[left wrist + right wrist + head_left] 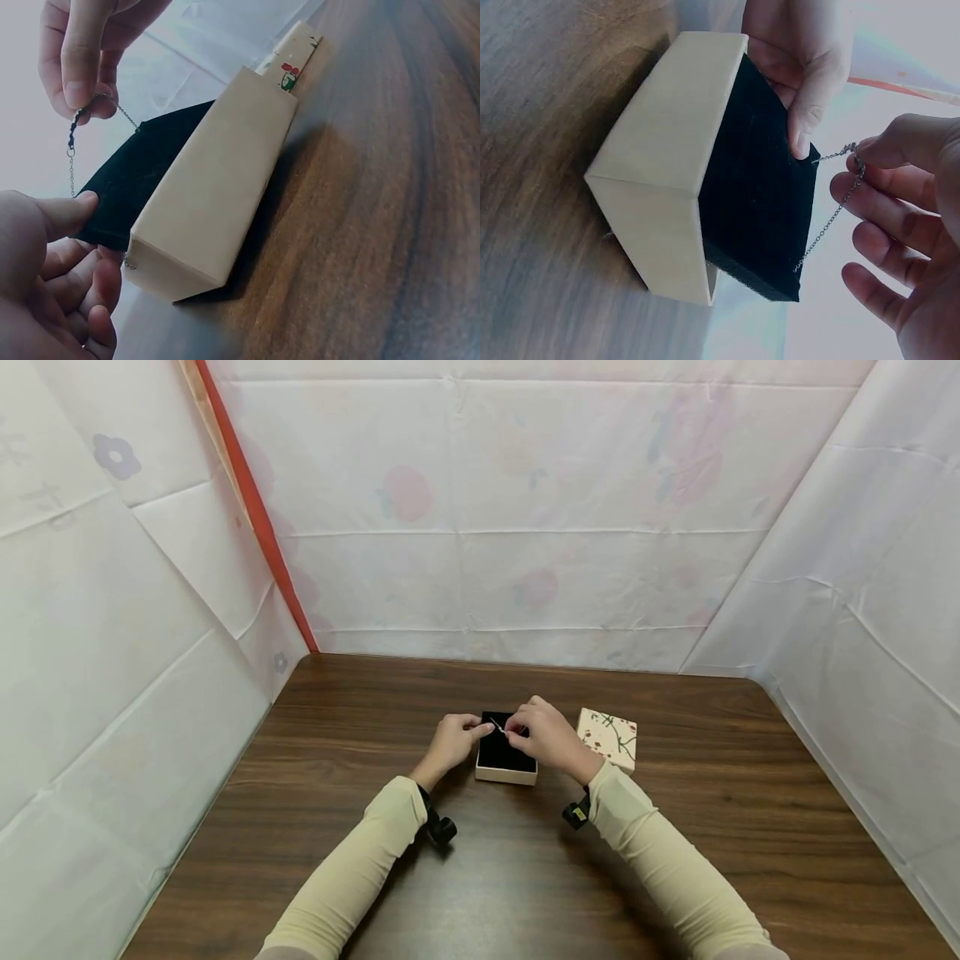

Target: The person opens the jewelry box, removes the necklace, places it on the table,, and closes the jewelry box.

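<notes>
A cream box (506, 775) stands on the table, with a black velvety pad (754, 195) in it. One edge of the pad tilts up out of the box. My left hand (452, 741) holds that raised edge, thumb on top and fingers beneath. With thumb and forefinger, my right hand (552, 739) pinches a thin silver necklace (829, 227) just beyond the pad. Its chain runs from the pinch down to two places at the pad's edge. A small sparkling part lies at the fingertips, partly hidden by them.
To the right of the box lies its cream lid (618, 739), printed with branches and red flowers, partly behind my right wrist. The brown wooden table (360, 710) is bordered by pale hanging sheets (487, 585). A red strip (258, 510) runs down the left corner.
</notes>
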`<state>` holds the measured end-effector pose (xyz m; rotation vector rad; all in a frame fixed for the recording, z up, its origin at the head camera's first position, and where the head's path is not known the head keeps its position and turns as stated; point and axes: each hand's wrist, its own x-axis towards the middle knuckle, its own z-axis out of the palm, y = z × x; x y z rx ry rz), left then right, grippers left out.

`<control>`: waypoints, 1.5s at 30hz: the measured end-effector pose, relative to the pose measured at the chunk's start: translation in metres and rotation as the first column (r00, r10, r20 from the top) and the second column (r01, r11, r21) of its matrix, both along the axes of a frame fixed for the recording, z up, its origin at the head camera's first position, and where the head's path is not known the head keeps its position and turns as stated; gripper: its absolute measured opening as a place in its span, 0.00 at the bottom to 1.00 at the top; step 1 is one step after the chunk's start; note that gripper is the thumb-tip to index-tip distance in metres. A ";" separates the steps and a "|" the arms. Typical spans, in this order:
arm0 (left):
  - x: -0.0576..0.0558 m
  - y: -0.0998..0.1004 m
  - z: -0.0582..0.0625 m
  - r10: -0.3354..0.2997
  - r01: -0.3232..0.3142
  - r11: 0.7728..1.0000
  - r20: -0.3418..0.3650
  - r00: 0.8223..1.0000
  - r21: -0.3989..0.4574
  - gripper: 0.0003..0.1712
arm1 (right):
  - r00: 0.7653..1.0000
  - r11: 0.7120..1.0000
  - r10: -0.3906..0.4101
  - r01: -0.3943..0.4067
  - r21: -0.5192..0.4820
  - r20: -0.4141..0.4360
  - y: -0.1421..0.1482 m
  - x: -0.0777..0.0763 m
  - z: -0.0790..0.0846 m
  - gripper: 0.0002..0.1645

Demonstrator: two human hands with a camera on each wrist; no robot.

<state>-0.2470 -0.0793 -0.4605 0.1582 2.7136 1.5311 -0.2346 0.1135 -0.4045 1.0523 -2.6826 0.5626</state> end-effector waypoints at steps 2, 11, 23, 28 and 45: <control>0.000 0.000 0.002 0.011 -0.012 0.999 0.023 1.000 0.035 0.19 | 1.000 1.000 0.001 -0.001 -0.009 0.006 0.000 0.000 0.002 0.04; 0.000 0.001 0.008 0.051 -0.058 0.988 0.054 0.997 0.142 0.18 | 1.000 1.000 0.000 0.000 -0.028 0.002 0.002 -0.001 0.010 0.05; 0.005 0.004 0.012 0.066 -0.077 0.975 0.059 0.996 0.208 0.18 | 0.999 0.999 -0.011 0.009 -0.046 -0.031 0.002 0.002 0.016 0.04; 0.007 0.005 0.014 0.075 -0.079 0.972 0.027 0.997 0.223 0.16 | 1.000 0.998 -0.008 0.007 -0.059 -0.018 0.002 0.006 0.021 0.04; 0.008 0.010 0.013 0.124 -0.122 0.975 0.001 0.992 0.186 0.15 | 0.990 0.999 -0.038 0.034 -0.033 -0.138 -0.003 0.018 0.025 0.03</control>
